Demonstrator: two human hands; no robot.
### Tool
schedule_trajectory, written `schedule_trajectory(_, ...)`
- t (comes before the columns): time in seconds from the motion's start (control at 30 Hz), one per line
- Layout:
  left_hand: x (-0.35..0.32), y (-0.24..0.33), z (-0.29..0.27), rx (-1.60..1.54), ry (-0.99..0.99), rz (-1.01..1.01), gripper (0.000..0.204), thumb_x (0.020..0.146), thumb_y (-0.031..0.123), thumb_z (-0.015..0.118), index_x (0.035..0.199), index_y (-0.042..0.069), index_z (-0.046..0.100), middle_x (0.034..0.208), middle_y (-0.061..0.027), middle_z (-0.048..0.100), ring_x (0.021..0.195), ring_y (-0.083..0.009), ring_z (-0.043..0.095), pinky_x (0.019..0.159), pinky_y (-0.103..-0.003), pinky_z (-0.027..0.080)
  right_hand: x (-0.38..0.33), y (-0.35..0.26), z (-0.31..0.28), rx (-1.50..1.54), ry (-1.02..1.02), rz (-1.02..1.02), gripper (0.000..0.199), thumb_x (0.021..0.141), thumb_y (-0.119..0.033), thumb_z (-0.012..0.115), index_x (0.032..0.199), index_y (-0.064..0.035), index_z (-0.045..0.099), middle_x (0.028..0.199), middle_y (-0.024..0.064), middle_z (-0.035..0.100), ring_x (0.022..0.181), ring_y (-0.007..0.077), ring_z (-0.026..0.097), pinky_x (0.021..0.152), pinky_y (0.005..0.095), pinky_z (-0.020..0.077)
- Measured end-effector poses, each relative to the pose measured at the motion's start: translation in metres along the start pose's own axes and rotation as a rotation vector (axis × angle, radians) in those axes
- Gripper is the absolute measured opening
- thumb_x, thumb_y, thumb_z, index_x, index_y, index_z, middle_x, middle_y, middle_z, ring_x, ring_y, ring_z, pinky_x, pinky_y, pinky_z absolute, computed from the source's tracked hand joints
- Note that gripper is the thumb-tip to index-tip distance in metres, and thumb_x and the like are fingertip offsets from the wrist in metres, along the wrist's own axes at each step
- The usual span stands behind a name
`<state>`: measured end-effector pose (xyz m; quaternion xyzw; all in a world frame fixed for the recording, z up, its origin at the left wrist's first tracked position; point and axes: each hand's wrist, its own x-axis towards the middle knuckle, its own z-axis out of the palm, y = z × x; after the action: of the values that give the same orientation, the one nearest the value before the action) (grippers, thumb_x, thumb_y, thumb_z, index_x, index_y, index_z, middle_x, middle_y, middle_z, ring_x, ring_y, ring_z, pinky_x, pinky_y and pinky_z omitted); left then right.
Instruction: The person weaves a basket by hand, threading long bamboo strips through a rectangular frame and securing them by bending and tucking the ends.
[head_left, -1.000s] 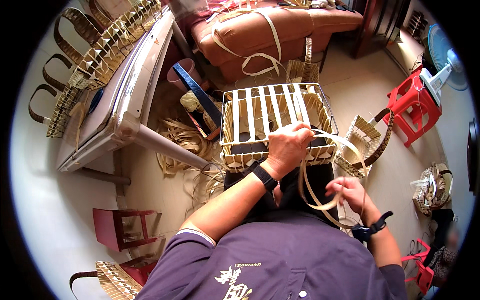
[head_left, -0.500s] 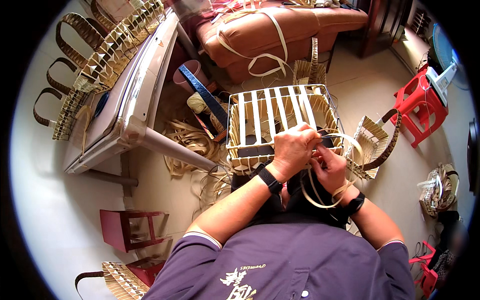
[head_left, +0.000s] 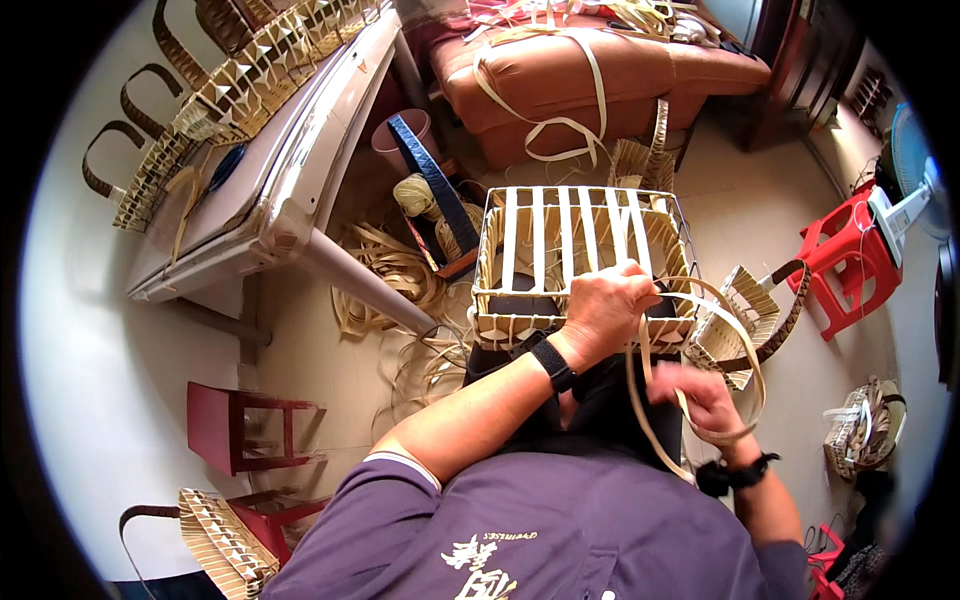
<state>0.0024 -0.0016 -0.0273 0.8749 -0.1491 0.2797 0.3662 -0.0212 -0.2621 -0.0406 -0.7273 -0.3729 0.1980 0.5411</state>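
Note:
A rectangular basket [head_left: 487, 262] with a wire frame sits on my lap, pale flat strips running in parallel across its open face. At its near right rim my left hand [head_left: 607, 312] is closed, pinching a pale weaving strip where it meets the frame; the fingertips are partly hidden. From there the long weaving strip [head_left: 757, 372] loops out to the right and down. My right hand [head_left: 697, 397], smeared by motion, is held apart from the basket, closed like a fist with the strip running through it.
Loose strips [head_left: 385, 280] and a box with a ball of cord [head_left: 415, 195] lie left of the basket. A handled basket [head_left: 735, 325] stands close on the right, near a red stool [head_left: 850, 260]. A table [head_left: 290, 215] holding baskets is at left, a brown sofa [head_left: 620, 90] ahead.
My right hand has moved away from the left hand, down and to the right, drawing the strip into a larger loop. My left hand stays at the basket's rim. The whole view has shifted slightly.

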Motion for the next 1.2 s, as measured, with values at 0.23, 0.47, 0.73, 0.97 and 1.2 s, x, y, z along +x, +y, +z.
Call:
schedule_trajectory(0.23, -0.003, 0.004, 0.005, 0.017, -0.006, 0.03, 0.016, 0.1, 0.027, 0.077, 0.089, 0.015, 0.08, 0.095, -0.0009, 0.076, 0.079, -0.0268, 0.076, 0.067, -0.04, 0.058, -0.257, 0.102, -0.117, 0.705, 0.083, 1.043, 0.011, 0.099, -0.006, 0.076, 0.096, 0.0043, 0.074, 0.086, 0.0155, 0.077, 0.07, 0.027, 0.076, 0.07, 0.0423, 0.0631)
schedule_trajectory(0.47, 0.002, 0.006, 0.003, 0.042, -0.039, 0.0, 0.014, 0.098, 0.026, 0.078, 0.089, 0.015, 0.081, 0.093, -0.0009, 0.076, 0.079, -0.0259, 0.076, 0.067, -0.04, 0.058, -0.192, 0.069, -0.142, -0.21, 1.142, 0.319, 0.01, 0.109, -0.01, 0.067, 0.114, -0.0047, 0.074, 0.1, 0.003, 0.075, 0.078, 0.0187, 0.067, 0.074, 0.0289, 0.054)
schedule_trajectory(0.73, 0.003, 0.008, -0.001, -0.011, -0.051, -0.025, 0.014, 0.097, 0.027, 0.078, 0.09, 0.015, 0.079, 0.095, -0.0025, 0.075, 0.082, -0.0285, 0.076, 0.07, -0.043, 0.06, 0.011, -0.011, 0.032, -0.913, 0.46, 0.012, 0.036, 0.09, -0.034, 0.09, 0.112, -0.0095, 0.076, 0.105, 0.0127, 0.077, 0.1, 0.0332, 0.074, 0.086, 0.0431, 0.0585)
schedule_trajectory(0.97, 0.0, 0.001, 0.003, -0.002, -0.019, 0.026, 0.015, 0.099, 0.027, 0.08, 0.091, 0.014, 0.081, 0.098, -0.0014, 0.077, 0.078, -0.0268, 0.076, 0.067, -0.041, 0.059, 0.042, 0.015, 0.027, -0.961, 0.383, -0.062, 0.009, 0.091, -0.013, 0.076, 0.092, -0.0098, 0.067, 0.088, 0.0097, 0.07, 0.087, 0.033, 0.07, 0.075, 0.0471, 0.0553)
schedule_trajectory(1.2, 0.0, 0.008, -0.001, -0.007, 0.003, 0.035, 0.008, 0.097, 0.022, 0.08, 0.094, 0.015, 0.081, 0.12, -0.0036, 0.077, 0.087, -0.0252, 0.078, 0.073, -0.039, 0.061, -0.151, 0.025, -0.026, -1.11, -1.091, 0.664, 0.019, 0.097, -0.018, 0.066, 0.096, -0.0074, 0.082, 0.095, 0.0162, 0.082, 0.092, 0.0371, 0.081, 0.077, 0.0487, 0.0633)
